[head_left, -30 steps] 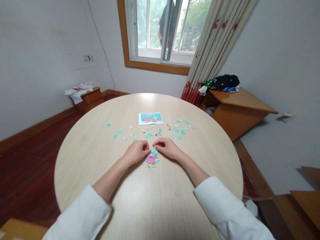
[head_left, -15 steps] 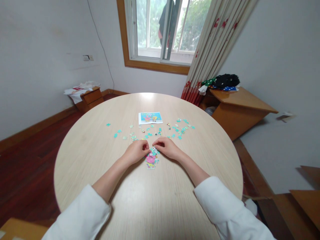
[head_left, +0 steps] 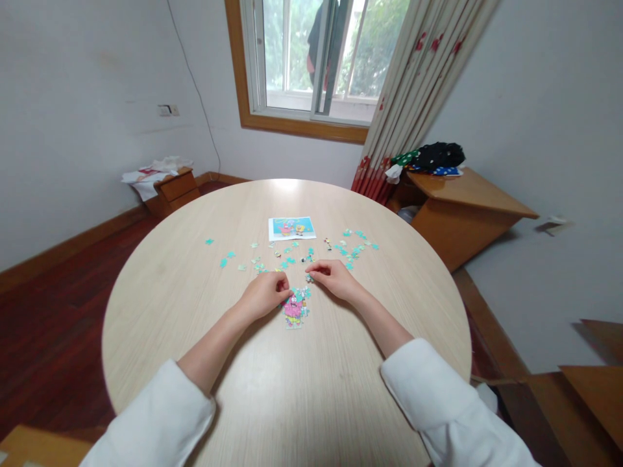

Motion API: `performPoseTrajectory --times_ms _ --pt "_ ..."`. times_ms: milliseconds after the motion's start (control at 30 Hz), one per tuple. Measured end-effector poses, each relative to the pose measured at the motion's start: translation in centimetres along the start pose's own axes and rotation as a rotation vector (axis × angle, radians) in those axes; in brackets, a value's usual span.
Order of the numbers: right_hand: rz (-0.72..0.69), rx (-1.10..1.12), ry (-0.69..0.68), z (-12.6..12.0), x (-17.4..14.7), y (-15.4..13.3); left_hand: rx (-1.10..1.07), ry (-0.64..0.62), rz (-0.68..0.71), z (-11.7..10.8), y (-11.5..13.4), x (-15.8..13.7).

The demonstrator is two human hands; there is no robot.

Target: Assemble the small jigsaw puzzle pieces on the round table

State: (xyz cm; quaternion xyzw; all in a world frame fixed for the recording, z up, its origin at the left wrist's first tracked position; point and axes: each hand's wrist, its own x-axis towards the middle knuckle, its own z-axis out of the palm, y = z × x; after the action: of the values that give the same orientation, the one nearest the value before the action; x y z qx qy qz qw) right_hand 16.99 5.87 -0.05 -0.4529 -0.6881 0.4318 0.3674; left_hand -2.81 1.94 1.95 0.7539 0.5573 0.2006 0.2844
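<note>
A joined part of a jigsaw puzzle (head_left: pixel 293 309) lies flat on the table, showing a pink cartoon starfish with turquoise bits around it. My left hand (head_left: pixel 263 293) is curled at its upper left edge, thumb and forefinger tips closed against it; exactly what they grip is partly hidden. Just above and right of the joined part, my right hand (head_left: pixel 335 279) pinches a small puzzle piece (head_left: pixel 309 278) with turquoise and pale colours. Beyond both hands, several loose turquoise puzzle pieces (head_left: pixel 357 251) are scattered. Behind them lies the picture card (head_left: pixel 293 228) with the starfish and a yellow figure.
The round pale wooden table (head_left: pixel 341 376) fills the middle of the view. To the right, a tilted wooden cabinet (head_left: pixel 472 194) carries dark and dotted cloth (head_left: pixel 440 157). A small drawer unit (head_left: pixel 178 191) with cloth on it stands at the left, and a curtain (head_left: pixel 418 84) hangs by the window.
My right hand has moved slightly up and right, away from the joined puzzle, with a small piece at its fingertips. My left hand stays at the puzzle's left edge.
</note>
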Motion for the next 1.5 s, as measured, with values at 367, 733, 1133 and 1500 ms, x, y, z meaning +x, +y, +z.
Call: performPoseTrajectory --times_ms 367,733,1133,1500 --pt "-0.021 -0.042 -0.06 0.39 -0.18 -0.49 0.003 -0.011 0.002 -0.05 0.03 0.0" --pt "-0.058 -0.165 -0.043 0.78 -0.31 -0.37 0.003 -0.011 0.016 0.23 -0.41 0.18" --pt "-0.021 -0.014 -0.089 0.34 -0.14 -0.22 0.005 -0.012 0.011 0.18 -0.29 0.14" --pt "-0.087 -0.238 -0.08 0.97 -0.55 -0.88 -0.005 -0.009 0.013 0.07 -0.14 0.06"
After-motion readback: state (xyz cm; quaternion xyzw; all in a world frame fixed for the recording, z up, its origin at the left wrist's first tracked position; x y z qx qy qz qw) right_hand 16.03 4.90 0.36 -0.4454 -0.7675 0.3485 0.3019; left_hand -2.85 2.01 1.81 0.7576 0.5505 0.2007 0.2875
